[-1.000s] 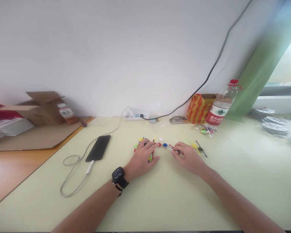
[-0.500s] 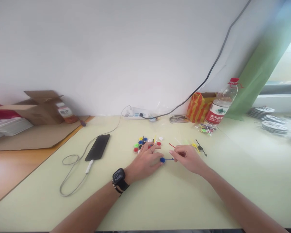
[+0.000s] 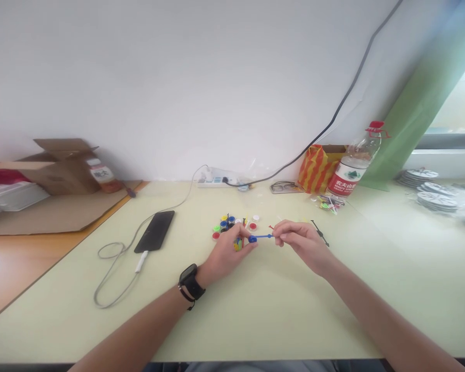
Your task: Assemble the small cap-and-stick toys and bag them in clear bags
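Note:
Between thumb and forefinger my left hand (image 3: 228, 251) pinches a small blue round cap (image 3: 252, 239). A thin blue plastic stick (image 3: 261, 236) with a small knob runs from the cap to the right. Its other end is in the closed fingers of my right hand (image 3: 300, 243); that end is hidden. Whether cap and stick are joined, I cannot tell. Behind my left hand lies a pile of small round caps and sticks, among them a red cap (image 3: 252, 226) and a green cap (image 3: 217, 228). A red stick tip (image 3: 270, 227) shows beside my right fingers.
A black arrow-shaped piece (image 3: 321, 234) lies right of my right hand. Farther back stand a large water bottle (image 3: 346, 178), a striped bag (image 3: 313, 168) and a power strip (image 3: 210, 181). A phone (image 3: 155, 231) with a cable lies left, near a cardboard box (image 3: 65, 175).
The blue cap and stick have come up off the table, slightly away from me and left. My left hand, earlier spread over the pile, now pinches the cap.

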`<state>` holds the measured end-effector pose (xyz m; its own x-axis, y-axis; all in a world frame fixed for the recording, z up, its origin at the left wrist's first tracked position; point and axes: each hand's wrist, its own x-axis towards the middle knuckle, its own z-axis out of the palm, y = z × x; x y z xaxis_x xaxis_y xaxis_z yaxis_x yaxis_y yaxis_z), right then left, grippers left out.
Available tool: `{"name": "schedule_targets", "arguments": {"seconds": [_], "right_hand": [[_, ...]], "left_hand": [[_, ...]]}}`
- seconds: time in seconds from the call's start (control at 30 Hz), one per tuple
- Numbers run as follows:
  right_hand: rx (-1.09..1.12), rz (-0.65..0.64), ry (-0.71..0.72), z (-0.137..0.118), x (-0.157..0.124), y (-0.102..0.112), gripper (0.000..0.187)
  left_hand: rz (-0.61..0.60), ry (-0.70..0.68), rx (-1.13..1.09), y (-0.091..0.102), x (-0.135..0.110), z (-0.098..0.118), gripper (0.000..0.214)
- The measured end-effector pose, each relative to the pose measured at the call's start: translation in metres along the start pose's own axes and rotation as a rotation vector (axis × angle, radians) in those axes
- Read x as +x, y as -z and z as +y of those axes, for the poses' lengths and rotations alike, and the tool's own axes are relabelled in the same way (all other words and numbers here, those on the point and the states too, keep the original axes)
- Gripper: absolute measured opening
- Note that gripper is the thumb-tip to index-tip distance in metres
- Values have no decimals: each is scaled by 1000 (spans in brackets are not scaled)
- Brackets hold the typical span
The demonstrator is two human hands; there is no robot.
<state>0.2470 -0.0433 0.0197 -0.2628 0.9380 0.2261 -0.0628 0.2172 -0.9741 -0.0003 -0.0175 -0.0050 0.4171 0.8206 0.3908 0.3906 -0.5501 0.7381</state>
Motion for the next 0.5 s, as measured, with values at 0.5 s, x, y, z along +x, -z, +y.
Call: {"name": "schedule_targets", "arguments": {"seconds": [0.5], "right_hand": [[-32,-70,1,19,-2,-21,25]], "left_hand": [[-129,66,-425,-8,-2,14,29]]}}
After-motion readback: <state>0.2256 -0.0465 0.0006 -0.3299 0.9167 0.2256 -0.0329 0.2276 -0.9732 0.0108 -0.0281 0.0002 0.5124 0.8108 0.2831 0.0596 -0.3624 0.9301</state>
